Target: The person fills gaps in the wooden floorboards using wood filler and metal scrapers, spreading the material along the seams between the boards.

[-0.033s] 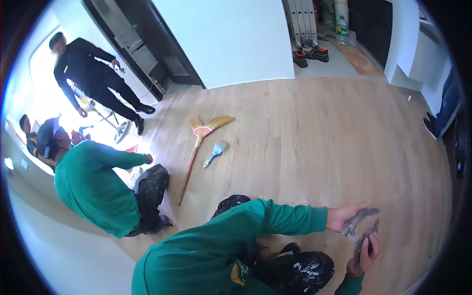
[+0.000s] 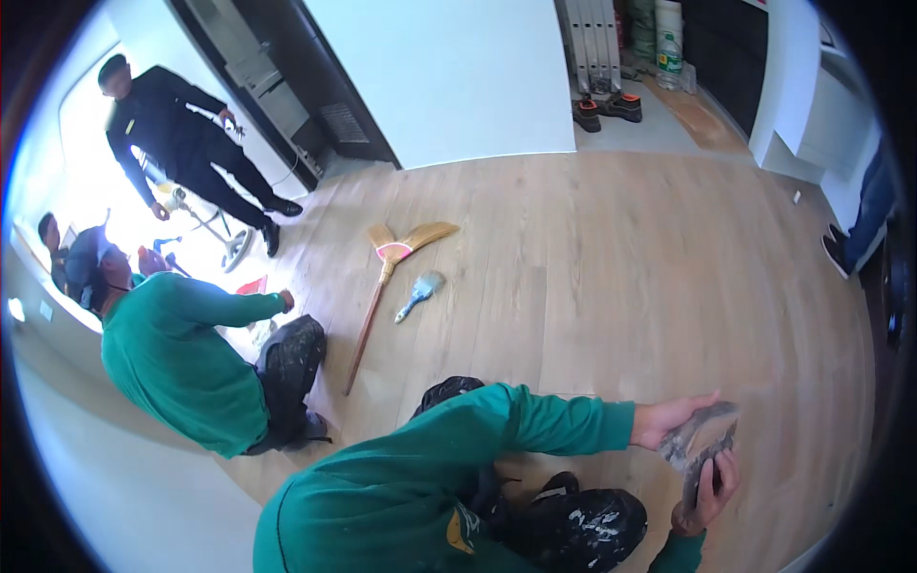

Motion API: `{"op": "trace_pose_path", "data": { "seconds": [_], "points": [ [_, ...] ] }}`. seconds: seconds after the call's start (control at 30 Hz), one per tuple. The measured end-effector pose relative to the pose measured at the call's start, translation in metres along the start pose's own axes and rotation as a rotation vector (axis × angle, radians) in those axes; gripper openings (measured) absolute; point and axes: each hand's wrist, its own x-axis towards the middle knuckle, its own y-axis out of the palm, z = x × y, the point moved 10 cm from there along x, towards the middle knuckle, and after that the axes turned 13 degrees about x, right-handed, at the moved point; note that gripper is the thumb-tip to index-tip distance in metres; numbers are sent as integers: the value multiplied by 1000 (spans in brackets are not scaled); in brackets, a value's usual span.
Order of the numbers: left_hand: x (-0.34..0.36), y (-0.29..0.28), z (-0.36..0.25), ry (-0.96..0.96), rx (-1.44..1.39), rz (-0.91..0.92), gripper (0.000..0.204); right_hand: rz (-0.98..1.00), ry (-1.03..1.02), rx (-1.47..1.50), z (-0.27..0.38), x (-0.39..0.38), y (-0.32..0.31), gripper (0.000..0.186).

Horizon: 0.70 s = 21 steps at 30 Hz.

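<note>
A thin grey, smudged sheet, bent and tan toward its middle, is held between my two hands above the wood floor at the lower right. My left hand grips its upper left part, with the thumb stretched along the top edge. Around the lower right part, the fingers of my right hand are closed. What the sheet is made of I cannot make out. My green sleeves and paint-spotted dark trousers show below.
A straw broom and a blue-handled brush lie on the floor. Left of them squats a person in green. Another in black stands behind. Dark shoes and a ladder are at the back; someone's legs are at right.
The sheet has tilted slightly between my hands, which keep their hold. The squatting person's head has shifted a little. Broom and brush lie as before.
</note>
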Motion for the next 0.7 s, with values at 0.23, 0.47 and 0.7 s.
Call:
{"op": "trace_pose_path", "data": {
  "seconds": [0.23, 0.47, 0.7],
  "points": [
    [-38, -8, -19, 164, 160, -151, 54, 192, 307, -180, -48, -2, -1, 38],
    [-46, 0, -55, 344, 100, -117, 53, -231, 718, 119, -70, -19, -54, 39],
    [-115, -5, -126, 891, 1216, -695, 43, -891, 1188, 1029, -56, -3, -56, 30]
  ]
}}
